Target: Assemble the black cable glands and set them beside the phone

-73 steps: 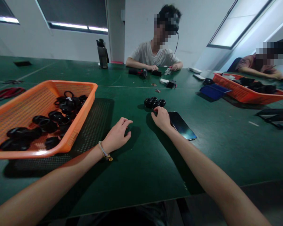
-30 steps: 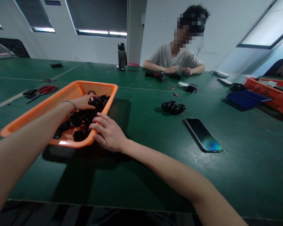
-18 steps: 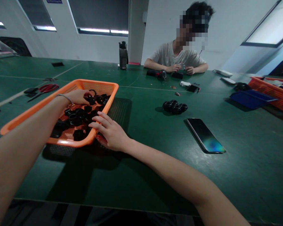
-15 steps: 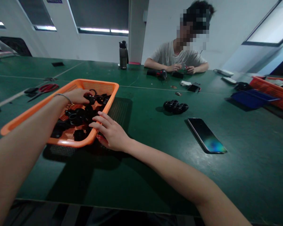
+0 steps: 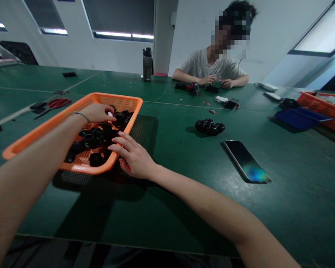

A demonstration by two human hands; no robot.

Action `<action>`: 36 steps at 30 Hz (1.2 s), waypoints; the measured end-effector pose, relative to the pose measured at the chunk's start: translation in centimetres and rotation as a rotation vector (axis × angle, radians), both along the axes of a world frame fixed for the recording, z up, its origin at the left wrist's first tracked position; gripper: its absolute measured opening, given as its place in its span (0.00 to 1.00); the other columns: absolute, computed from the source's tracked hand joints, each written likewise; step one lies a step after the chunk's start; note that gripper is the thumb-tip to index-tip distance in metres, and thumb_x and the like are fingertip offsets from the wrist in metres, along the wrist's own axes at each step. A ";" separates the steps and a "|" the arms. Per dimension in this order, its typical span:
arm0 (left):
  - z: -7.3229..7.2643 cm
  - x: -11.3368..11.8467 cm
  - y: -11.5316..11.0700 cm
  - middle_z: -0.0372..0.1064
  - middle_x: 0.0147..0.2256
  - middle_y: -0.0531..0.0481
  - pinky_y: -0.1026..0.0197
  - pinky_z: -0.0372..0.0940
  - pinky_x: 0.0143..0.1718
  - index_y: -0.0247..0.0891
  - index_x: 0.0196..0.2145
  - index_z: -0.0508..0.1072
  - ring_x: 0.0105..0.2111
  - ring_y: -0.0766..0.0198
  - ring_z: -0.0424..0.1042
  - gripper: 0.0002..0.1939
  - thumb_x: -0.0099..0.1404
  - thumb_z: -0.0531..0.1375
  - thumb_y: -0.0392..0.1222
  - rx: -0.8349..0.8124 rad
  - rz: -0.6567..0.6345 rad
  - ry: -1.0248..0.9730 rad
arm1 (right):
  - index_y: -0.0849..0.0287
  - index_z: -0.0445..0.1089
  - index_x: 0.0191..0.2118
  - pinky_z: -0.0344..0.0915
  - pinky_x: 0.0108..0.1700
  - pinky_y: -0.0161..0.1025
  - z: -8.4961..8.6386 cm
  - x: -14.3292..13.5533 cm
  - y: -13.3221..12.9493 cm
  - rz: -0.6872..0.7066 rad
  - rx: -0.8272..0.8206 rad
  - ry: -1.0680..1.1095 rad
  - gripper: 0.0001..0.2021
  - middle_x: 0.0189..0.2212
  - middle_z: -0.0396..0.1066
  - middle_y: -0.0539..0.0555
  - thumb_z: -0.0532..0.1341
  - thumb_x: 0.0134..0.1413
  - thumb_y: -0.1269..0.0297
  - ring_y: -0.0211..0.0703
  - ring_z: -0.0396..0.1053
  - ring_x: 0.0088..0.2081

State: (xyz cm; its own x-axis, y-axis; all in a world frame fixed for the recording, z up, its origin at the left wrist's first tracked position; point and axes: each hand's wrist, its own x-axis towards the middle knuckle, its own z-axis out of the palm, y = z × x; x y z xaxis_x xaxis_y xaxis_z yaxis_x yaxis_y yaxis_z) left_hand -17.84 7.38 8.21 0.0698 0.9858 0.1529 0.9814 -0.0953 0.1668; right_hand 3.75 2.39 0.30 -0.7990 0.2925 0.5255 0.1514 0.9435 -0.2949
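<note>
An orange plastic basket (image 5: 91,170) with mesh walls stands at the left, holding several black round, ring-like plastic parts (image 5: 91,140). My left hand (image 5: 98,112), with a bracelet at the wrist, reaches inside over the far parts. Its fingers are curled together; a small pale spot shows at the fingertips, and what they hold is unclear. At the basket's near right side, my right hand (image 5: 135,154) grips the rim loosely, its fingers over the edge and its thumb outside. A small cluster of glossy black round parts (image 5: 209,127) lies on the table to the right.
A phone (image 5: 247,162) lies on the green table (image 5: 167,208). Red-handled scissors (image 5: 56,104) are left of the basket. Farther back are a bottle (image 5: 147,65), a power screwdriver (image 5: 188,88) and a seated person (image 5: 209,67). At right stand a blue tray (image 5: 303,118) and another orange basket (image 5: 324,111).
My left hand has shifted slightly to the right over the parts, and a pale spot now shows at its fingertips. My right hand stays at the rim.
</note>
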 end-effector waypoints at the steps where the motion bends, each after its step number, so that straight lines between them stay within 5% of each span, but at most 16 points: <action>1: -0.4 0.1 0.0 0.59 0.17 0.58 0.58 0.52 0.33 0.48 0.28 0.67 0.27 0.64 0.56 0.26 0.51 0.44 0.70 -0.002 -0.008 0.017 | 0.58 0.57 0.55 0.63 0.55 0.49 0.0 0.0 0.0 0.001 -0.004 -0.005 0.23 0.58 0.55 0.59 0.50 0.52 0.75 0.47 0.40 0.65; 6: -2.0 0.7 0.2 0.57 0.15 0.55 0.56 0.52 0.32 0.48 0.22 0.66 0.28 0.61 0.58 0.22 0.49 0.47 0.67 -0.036 -0.002 0.107 | 0.57 0.57 0.55 0.62 0.56 0.49 -0.1 0.0 0.1 -0.002 -0.005 0.010 0.23 0.58 0.55 0.57 0.50 0.51 0.76 0.46 0.41 0.64; 10: -1.9 0.9 0.5 0.51 0.13 0.56 0.56 0.52 0.32 0.47 0.20 0.63 0.26 0.62 0.56 0.19 0.50 0.49 0.64 0.019 -0.037 0.069 | 0.58 0.58 0.54 0.63 0.55 0.47 0.0 -0.1 0.1 0.006 0.010 0.015 0.23 0.58 0.55 0.57 0.50 0.50 0.76 0.46 0.40 0.65; 17: 1.7 2.1 0.3 0.53 0.14 0.56 0.55 0.55 0.33 0.47 0.21 0.65 0.24 0.61 0.55 0.17 0.54 0.48 0.60 0.086 0.046 0.055 | 0.57 0.58 0.54 0.62 0.56 0.48 0.1 -0.2 -0.1 -0.007 -0.003 0.007 0.23 0.59 0.54 0.56 0.51 0.50 0.76 0.46 0.40 0.65; 21: 4.5 5.5 -1.2 0.62 0.19 0.54 0.55 0.57 0.32 0.48 0.30 0.71 0.26 0.59 0.60 0.18 0.57 0.49 0.60 0.089 0.056 0.043 | 0.58 0.57 0.54 0.59 0.58 0.49 0.8 0.0 -0.2 -0.003 -0.023 0.010 0.23 0.60 0.53 0.57 0.51 0.52 0.76 0.46 0.40 0.65; 23: 5.6 7.8 -2.5 0.65 0.21 0.51 0.56 0.58 0.32 0.39 0.30 0.73 0.25 0.61 0.63 0.19 0.58 0.51 0.56 0.102 0.084 0.084 | 0.58 0.57 0.55 0.56 0.61 0.49 1.3 0.5 -0.2 -0.016 -0.022 0.033 0.23 0.61 0.52 0.57 0.50 0.52 0.76 0.45 0.41 0.65; 26: 6.1 11.2 -4.8 0.69 0.30 0.47 0.56 0.61 0.38 0.34 0.36 0.73 0.32 0.59 0.68 0.20 0.60 0.52 0.54 0.211 -0.061 0.147 | 0.60 0.58 0.54 0.53 0.62 0.48 1.7 1.9 -0.1 -0.068 -0.016 0.091 0.22 0.59 0.54 0.57 0.51 0.52 0.75 0.45 0.46 0.63; 30: 4.3 15.3 -7.7 0.68 0.34 0.47 0.57 0.63 0.37 0.38 0.36 0.71 0.35 0.56 0.69 0.17 0.61 0.54 0.54 0.267 -0.119 0.164 | 0.63 0.61 0.50 0.59 0.58 0.50 1.0 5.0 0.5 -0.174 -0.028 0.050 0.18 0.51 0.62 0.62 0.54 0.51 0.71 0.50 0.57 0.57; 34: 0.8 18.3 -8.9 0.66 0.35 0.48 0.60 0.65 0.34 0.38 0.36 0.69 0.33 0.59 0.70 0.11 0.63 0.54 0.47 0.143 -0.266 0.052 | 0.65 0.66 0.41 0.65 0.50 0.51 -0.7 8.9 1.2 -0.242 -0.113 -0.114 0.11 0.40 0.69 0.63 0.53 0.51 0.72 0.52 0.66 0.47; 36: -1.0 19.0 -8.6 0.66 0.37 0.47 0.60 0.65 0.33 0.36 0.39 0.69 0.33 0.60 0.70 0.12 0.63 0.54 0.47 0.121 -0.272 0.024 | 0.66 0.65 0.44 0.65 0.50 0.50 -1.3 10.9 1.5 -0.291 -0.140 -0.086 0.14 0.43 0.68 0.64 0.53 0.48 0.75 0.51 0.64 0.49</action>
State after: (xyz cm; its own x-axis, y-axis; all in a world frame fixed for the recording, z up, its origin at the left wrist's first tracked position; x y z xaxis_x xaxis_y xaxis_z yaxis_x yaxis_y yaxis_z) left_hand 1.19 -1.26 7.25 0.3338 0.9051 0.2633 0.9206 -0.3730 0.1153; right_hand 14.60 3.86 -0.99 -0.7107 0.5798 0.3984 0.4385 0.8080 -0.3936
